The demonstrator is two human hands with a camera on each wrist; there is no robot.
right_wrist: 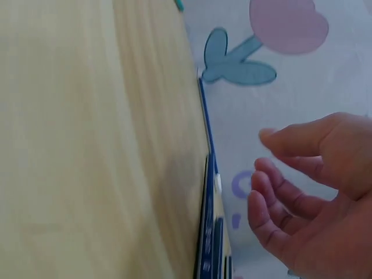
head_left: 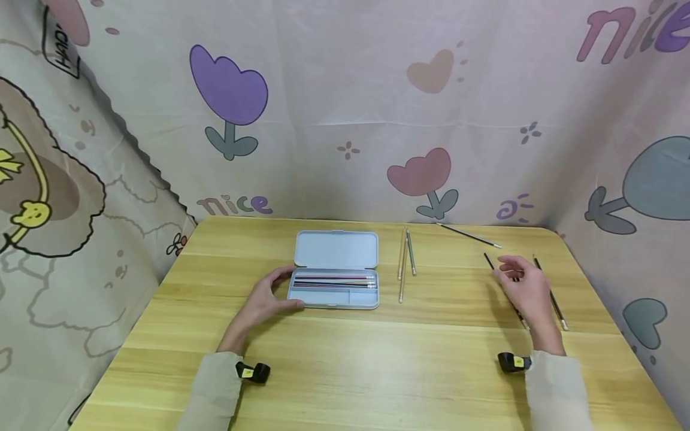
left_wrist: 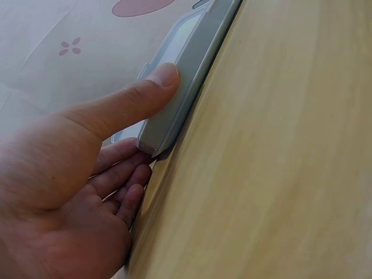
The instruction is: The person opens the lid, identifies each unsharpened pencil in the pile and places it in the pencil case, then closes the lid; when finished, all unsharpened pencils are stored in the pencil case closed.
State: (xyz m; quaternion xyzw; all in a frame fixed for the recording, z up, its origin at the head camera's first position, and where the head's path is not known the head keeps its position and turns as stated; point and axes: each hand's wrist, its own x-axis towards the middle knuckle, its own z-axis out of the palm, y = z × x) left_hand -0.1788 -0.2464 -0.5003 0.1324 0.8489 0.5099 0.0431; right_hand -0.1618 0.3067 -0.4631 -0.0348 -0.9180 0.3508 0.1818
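Observation:
A light blue pencil case (head_left: pixel 333 298) lies with its lid (head_left: pixel 336 249) folded back. Several pencils (head_left: pixel 329 278) lie in its rear compartment. My left hand (head_left: pixel 264 302) holds the case's left end. In the left wrist view the thumb (left_wrist: pixel 163 75) presses on the front wall, with the other fingers bent around the left end. Over the right of the table, my right hand (head_left: pixel 525 290) hovers with loosely bent fingers, nothing between them. Below it lies a dark pencil (head_left: pixel 520 316); another dark pencil (head_left: pixel 557 307) lies just to its right, partly hidden by the hand.
A dark pencil (head_left: pixel 469 236) lies near the table's back edge. To the right of the case are several pencils, two pale ones (head_left: pixel 402 275) and a greenish one (head_left: pixel 411 254). A printed cloth (head_left: pixel 323 167) hangs behind the wooden table (head_left: pixel 377 371).

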